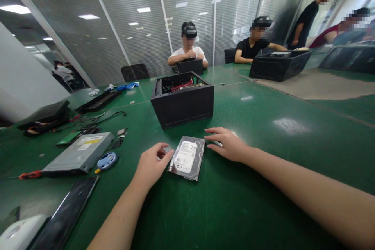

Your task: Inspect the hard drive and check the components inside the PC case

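A silver hard drive (187, 158) with a white label lies flat on the green table (263, 172) just in front of me. My left hand (152, 164) rests at its left edge, its fingers curled into a pinch beside the drive's near corner; what they pinch is too small to name. My right hand (227, 143) lies on the table just right of the drive with fingers stretched out, partly covering a small white object. Behind the drive stands an open black computer case (183, 103) with a red board visible inside.
At left lie a grey optical drive (79, 154), a round blue object (107, 160), a red-handled screwdriver (29, 174), cables and a dark panel (67, 211). People sit at the far side with other black cases (278, 64).
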`<state>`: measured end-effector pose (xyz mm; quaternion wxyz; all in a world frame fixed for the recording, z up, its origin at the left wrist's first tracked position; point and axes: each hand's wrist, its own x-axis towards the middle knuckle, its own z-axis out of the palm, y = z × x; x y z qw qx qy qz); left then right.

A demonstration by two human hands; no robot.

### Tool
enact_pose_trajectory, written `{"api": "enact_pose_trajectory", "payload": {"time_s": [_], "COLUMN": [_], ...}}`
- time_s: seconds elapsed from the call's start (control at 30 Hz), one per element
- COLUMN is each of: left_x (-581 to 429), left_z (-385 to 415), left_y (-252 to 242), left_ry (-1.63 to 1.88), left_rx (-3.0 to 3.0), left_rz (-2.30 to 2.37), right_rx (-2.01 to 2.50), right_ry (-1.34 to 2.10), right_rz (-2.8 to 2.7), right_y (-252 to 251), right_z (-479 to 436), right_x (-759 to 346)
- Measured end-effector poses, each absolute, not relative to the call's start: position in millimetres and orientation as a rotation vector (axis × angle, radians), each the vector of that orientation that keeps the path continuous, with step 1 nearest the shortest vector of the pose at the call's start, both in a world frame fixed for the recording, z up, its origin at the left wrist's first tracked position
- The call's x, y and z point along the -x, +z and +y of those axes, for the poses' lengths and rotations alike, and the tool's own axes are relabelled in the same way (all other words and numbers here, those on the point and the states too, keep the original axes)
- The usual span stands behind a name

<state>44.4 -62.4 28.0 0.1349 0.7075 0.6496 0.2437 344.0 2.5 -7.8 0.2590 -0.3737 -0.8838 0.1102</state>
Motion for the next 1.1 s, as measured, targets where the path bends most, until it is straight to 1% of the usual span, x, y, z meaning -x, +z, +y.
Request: {"api": "enact_pose_trajectory", "payload": {"time_s": [0.07,0.17,0.33,0.47,0.63,1.1], "left_x": [-44.9,-48.3,-52.6,-51.2,-52.8,-65.8], "left_z": [-62.0,-64.4,-70.5,-72.2,-72.6,-68.7], "left_y": [24.9,22.4,21.1,20.2,22.2,15.9], "left_ry": [0.716,0.610,0.414,0.393,0.398,0.428], "left_rx": [-2.162,-2.327,-2.342,-2.269,-2.224,-2.358], "left_rz": [1.742,1.553,1.393,1.366,1.327,1.270], "right_rx": [0.935,0.867,0.929,0.984,1.011,0.999], "right_ry": [0.338,0.378,0.429,0.398,0.450,0.443], "right_rz": [-2.441,-2.517,-2.605,-2.615,-2.623,-2.675], "right_y": [-5.6,-3.2,-6.3,-6.8,-6.1,-3.9], "right_z": [-4.0,-13.6,-17.0,-15.6,-16.5,-19.9], "right_x": [-340.3,-334.6,-331.9,-332.4,-330.5,-330.0]}}
